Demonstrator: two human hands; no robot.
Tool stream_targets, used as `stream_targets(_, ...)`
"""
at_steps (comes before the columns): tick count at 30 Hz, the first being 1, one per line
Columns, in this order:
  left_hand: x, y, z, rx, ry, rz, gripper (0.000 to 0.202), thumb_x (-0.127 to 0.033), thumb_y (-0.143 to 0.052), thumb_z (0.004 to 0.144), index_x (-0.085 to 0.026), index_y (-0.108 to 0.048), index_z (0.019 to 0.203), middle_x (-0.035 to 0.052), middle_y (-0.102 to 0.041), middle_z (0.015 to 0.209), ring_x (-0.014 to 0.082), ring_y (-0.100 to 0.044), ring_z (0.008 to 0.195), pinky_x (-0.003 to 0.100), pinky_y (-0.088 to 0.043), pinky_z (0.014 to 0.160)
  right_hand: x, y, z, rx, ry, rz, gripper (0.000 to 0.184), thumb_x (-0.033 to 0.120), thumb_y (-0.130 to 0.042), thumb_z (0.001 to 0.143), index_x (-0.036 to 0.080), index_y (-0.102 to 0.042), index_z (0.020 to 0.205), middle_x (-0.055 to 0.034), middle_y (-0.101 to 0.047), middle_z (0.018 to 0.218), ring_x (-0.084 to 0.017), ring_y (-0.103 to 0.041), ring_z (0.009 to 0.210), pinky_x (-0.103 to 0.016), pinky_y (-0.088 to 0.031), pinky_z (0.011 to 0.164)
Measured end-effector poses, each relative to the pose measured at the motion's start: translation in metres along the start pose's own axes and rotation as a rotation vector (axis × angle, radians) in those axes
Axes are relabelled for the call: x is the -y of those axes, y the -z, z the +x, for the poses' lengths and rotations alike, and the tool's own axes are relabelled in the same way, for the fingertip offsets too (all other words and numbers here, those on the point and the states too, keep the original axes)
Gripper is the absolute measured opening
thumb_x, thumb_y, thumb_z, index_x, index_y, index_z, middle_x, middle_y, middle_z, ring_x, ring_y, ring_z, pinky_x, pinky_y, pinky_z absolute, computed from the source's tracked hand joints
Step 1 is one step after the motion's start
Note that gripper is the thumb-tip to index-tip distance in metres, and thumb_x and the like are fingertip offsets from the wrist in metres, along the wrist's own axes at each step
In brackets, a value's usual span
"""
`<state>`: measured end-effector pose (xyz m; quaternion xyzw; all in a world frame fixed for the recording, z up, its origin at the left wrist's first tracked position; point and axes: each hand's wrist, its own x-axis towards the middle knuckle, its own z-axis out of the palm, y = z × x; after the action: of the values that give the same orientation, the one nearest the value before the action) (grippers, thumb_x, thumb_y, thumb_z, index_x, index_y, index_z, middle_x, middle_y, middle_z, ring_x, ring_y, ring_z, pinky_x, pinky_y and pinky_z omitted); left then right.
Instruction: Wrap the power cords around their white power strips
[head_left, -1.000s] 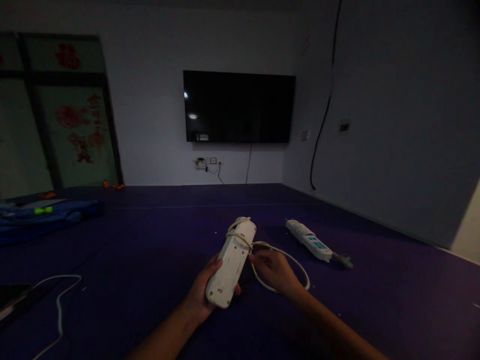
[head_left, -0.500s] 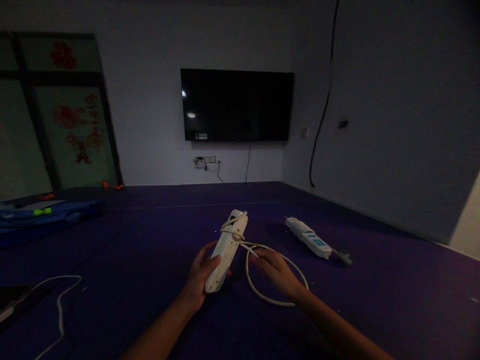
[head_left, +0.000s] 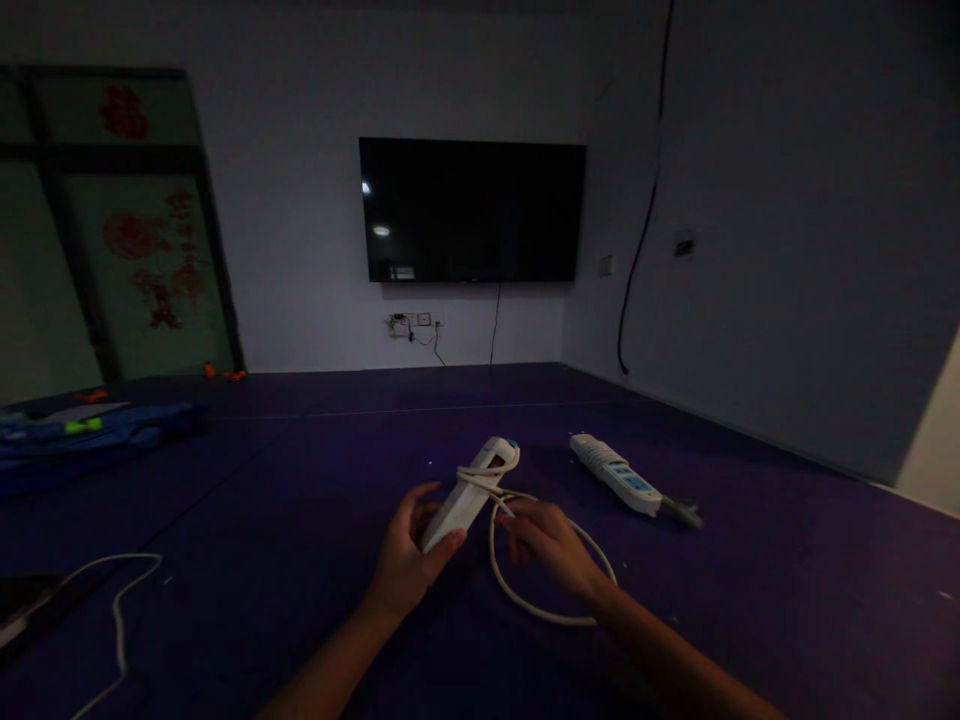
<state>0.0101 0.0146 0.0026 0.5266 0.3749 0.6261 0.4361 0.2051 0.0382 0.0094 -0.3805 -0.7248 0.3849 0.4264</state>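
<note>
A white power strip [head_left: 466, 497] is held tilted above the purple floor, its far end pointing up and to the right. My left hand [head_left: 411, 550] grips its near end, thumb on one side and fingers on the other. Some turns of the strip's off-white cord [head_left: 551, 618] wrap around the far half, and the rest hangs in a wide loop. Between the fingers of my right hand [head_left: 546, 545] the cord is pinched, just right of the strip. A second power strip [head_left: 616, 474], its cord wound around one end, lies to the right on the floor.
Blue fabric [head_left: 135, 430] lies at the left. A thin white cable [head_left: 118, 610] curves across the floor near a dark object at the lower left. Small orange items [head_left: 225, 374] sit by the door. A television [head_left: 474, 212] hangs on the far wall.
The power strip has turned in my left hand, showing another face, and its far end has swung right and slightly lower. My right hand stays in nearly the same place, still pinching the cord.
</note>
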Motion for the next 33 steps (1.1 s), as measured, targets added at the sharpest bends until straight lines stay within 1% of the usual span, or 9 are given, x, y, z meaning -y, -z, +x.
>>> stream_targets(5, -0.003, -0.003, -0.003, 0.015, -0.039, 0.037, 0.063, -0.02, -0.078, 0.058, -0.019, -0.053, 0.115, 0.0072, -0.064, 0.092, 0.0228, -0.061, 0.086, 0.032, -0.044, 0.079, -0.001, -0.003, 0.0, -0.019, 0.039, -0.031, 0.035, 0.048, -0.054, 0.079, 0.014, -0.059, 0.072, 0.0021, -0.053, 0.055, -0.01, -0.049, 0.046, -0.02, -0.037, 0.044)
stream_targets(12, -0.001, -0.004, -0.003, 0.053, -0.066, 0.131, 0.068, -0.02, -0.08, 0.055, -0.02, -0.053, 0.118, 0.0113, -0.061, 0.11, 0.0268, -0.057, 0.1, 0.034, -0.042, 0.089, 0.01, -0.009, -0.002, -0.103, 0.07, -0.035, 0.042, 0.052, -0.056, 0.075, 0.012, -0.067, 0.085, -0.0054, -0.067, 0.075, -0.015, -0.056, 0.057, -0.023, -0.041, 0.048)
stream_targets(17, 0.002, -0.006, -0.006, 0.035, -0.129, 0.193, 0.062, -0.021, -0.08, 0.054, -0.021, -0.059, 0.112, 0.0112, -0.058, 0.117, 0.0299, -0.048, 0.114, 0.036, -0.032, 0.101, 0.007, -0.012, -0.001, -0.139, 0.046, -0.026, 0.046, 0.055, -0.056, 0.073, 0.013, -0.067, 0.088, -0.006, -0.066, 0.072, -0.013, -0.052, 0.05, -0.024, -0.04, 0.046)
stream_targets(21, 0.005, -0.011, -0.01, 0.012, -0.198, 0.273, 0.058, -0.024, -0.077, 0.059, -0.023, -0.059, 0.114, 0.0115, -0.056, 0.119, 0.0309, -0.046, 0.115, 0.039, -0.027, 0.105, 0.003, -0.014, 0.001, -0.182, 0.027, 0.0, 0.046, 0.053, -0.058, 0.072, 0.012, -0.066, 0.09, -0.0083, -0.067, 0.075, -0.016, -0.057, 0.056, -0.025, -0.043, 0.048)
stream_targets(23, 0.008, -0.012, -0.012, 0.016, -0.252, 0.329, 0.055, -0.025, -0.075, 0.062, -0.023, -0.059, 0.115, 0.0118, -0.057, 0.118, 0.0314, -0.047, 0.114, 0.041, -0.027, 0.105, 0.003, -0.015, 0.001, -0.199, 0.025, 0.024, 0.045, 0.051, -0.06, 0.071, 0.012, -0.066, 0.092, -0.0095, -0.069, 0.08, -0.019, -0.061, 0.062, -0.026, -0.047, 0.052)
stream_targets(25, 0.013, -0.011, -0.012, 0.021, -0.349, 0.43, 0.052, -0.027, -0.072, 0.066, -0.023, -0.058, 0.116, 0.012, -0.057, 0.116, 0.0313, -0.049, 0.112, 0.044, -0.031, 0.102, 0.004, -0.016, 0.0, -0.219, 0.028, 0.049, 0.043, 0.049, -0.062, 0.07, 0.012, -0.066, 0.093, -0.0102, -0.07, 0.084, -0.022, -0.064, 0.07, -0.029, -0.05, 0.058)
stream_targets(28, 0.022, -0.006, -0.01, 0.011, -0.547, 0.704, 0.051, -0.029, -0.064, 0.074, -0.022, -0.051, 0.123, 0.0122, -0.056, 0.118, 0.0291, -0.051, 0.11, 0.048, -0.039, 0.096, 0.008, -0.018, -0.002, -0.216, 0.05, 0.081, 0.041, 0.046, -0.064, 0.07, 0.013, -0.066, 0.094, -0.011, -0.07, 0.088, -0.025, -0.066, 0.081, -0.035, -0.053, 0.07)
stream_targets(30, 0.028, -0.001, -0.008, 0.003, -0.653, 0.864, 0.053, -0.031, -0.061, 0.078, -0.021, -0.045, 0.127, 0.0126, -0.055, 0.119, 0.0268, -0.052, 0.111, 0.046, -0.043, 0.093, 0.011, -0.02, -0.004, -0.21, 0.087, 0.086, 0.039, 0.044, -0.065, 0.071, 0.014, -0.066, 0.095, -0.0114, -0.07, 0.093, -0.026, -0.065, 0.089, -0.038, -0.052, 0.079)
stream_targets(33, 0.033, 0.004, -0.006, 0.001, -0.709, 0.959, 0.06, -0.037, -0.063, 0.077, -0.021, -0.039, 0.129, 0.0125, -0.055, 0.118, 0.0248, -0.054, 0.109, 0.043, -0.046, 0.09, 0.013, -0.021, -0.007, -0.209, 0.135, 0.067, 0.036, 0.042, -0.065, 0.073, 0.015, -0.066, 0.097, -0.0119, -0.069, 0.101, -0.027, -0.064, 0.095, -0.041, -0.049, 0.086)
